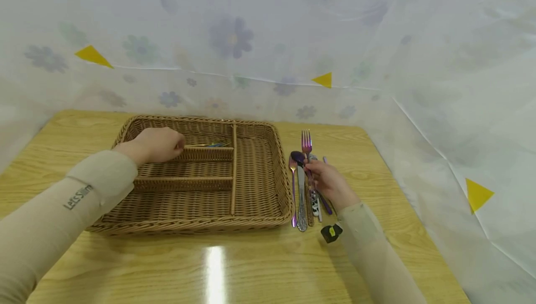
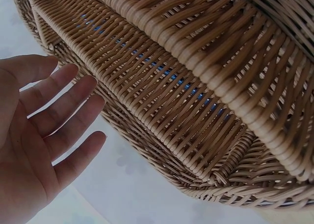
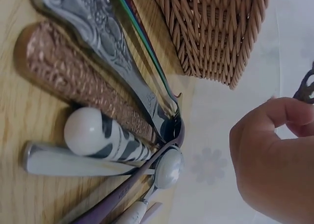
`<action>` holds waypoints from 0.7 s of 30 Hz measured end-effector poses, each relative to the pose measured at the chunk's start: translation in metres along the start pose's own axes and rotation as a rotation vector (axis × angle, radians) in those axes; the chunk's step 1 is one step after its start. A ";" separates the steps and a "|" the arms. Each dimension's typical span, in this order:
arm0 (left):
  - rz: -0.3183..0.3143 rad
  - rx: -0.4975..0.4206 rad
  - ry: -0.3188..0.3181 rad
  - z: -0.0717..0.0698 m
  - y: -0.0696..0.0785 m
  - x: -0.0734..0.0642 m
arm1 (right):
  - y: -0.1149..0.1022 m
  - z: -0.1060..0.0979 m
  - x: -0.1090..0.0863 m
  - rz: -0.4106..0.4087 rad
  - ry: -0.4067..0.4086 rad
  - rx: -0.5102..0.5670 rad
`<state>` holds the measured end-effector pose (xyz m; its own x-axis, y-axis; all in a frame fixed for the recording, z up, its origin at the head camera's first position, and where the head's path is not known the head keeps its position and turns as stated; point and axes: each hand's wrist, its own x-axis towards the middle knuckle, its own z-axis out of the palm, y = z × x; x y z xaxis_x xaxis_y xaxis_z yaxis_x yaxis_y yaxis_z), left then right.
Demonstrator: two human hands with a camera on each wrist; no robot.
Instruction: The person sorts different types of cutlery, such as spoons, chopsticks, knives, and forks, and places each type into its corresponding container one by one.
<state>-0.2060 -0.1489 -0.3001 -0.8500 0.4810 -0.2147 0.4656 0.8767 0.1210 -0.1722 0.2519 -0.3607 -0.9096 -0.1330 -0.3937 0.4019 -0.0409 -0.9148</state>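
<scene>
My right hand (image 1: 332,185) pinches an iridescent purple fork (image 1: 307,143), its tines pointing away from me, above the pile of cutlery. In the right wrist view, the fingers grip a dark piece at the right edge. Beneath lie a dark purple spoon (image 1: 298,157), another purple fork (image 1: 293,192), an ornate silver knife (image 1: 301,201), a copper patterned handle (image 3: 73,67) and a black-and-white spotted handle (image 3: 93,136). My left hand (image 1: 161,145) hovers over the left part of the wicker basket (image 1: 259,222); the left wrist view shows its fingers (image 2: 73,118) spread and loosely bent, holding nothing.
Wicker dividers (image 1: 184,179) split the basket into compartments. Some bluish cutlery (image 1: 217,145) lies in the back left one. The wooden table (image 1: 167,266) extends around the basket. A flowered curtain (image 1: 259,38) with yellow triangles hangs behind and at the right.
</scene>
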 end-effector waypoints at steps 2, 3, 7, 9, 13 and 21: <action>0.003 -0.001 0.007 0.001 0.000 0.000 | -0.001 0.002 -0.001 0.005 0.006 0.030; 0.001 -0.004 0.009 0.001 0.000 0.001 | -0.001 0.003 -0.001 0.008 0.002 0.047; 0.007 -0.008 0.017 0.002 0.001 0.002 | -0.005 0.009 -0.003 0.018 0.008 0.128; 0.014 -0.010 0.020 0.002 0.002 0.002 | -0.007 0.013 -0.004 0.016 0.012 0.167; 0.029 -0.019 0.033 0.001 0.007 0.002 | -0.011 0.024 -0.006 -0.008 0.024 0.199; 0.050 -0.039 0.064 -0.001 0.022 0.005 | -0.012 0.060 -0.006 -0.051 0.071 0.177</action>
<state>-0.2005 -0.1268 -0.2974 -0.8404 0.5221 -0.1454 0.4990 0.8501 0.1684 -0.1655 0.1938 -0.3424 -0.9318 -0.0564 -0.3585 0.3618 -0.2202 -0.9059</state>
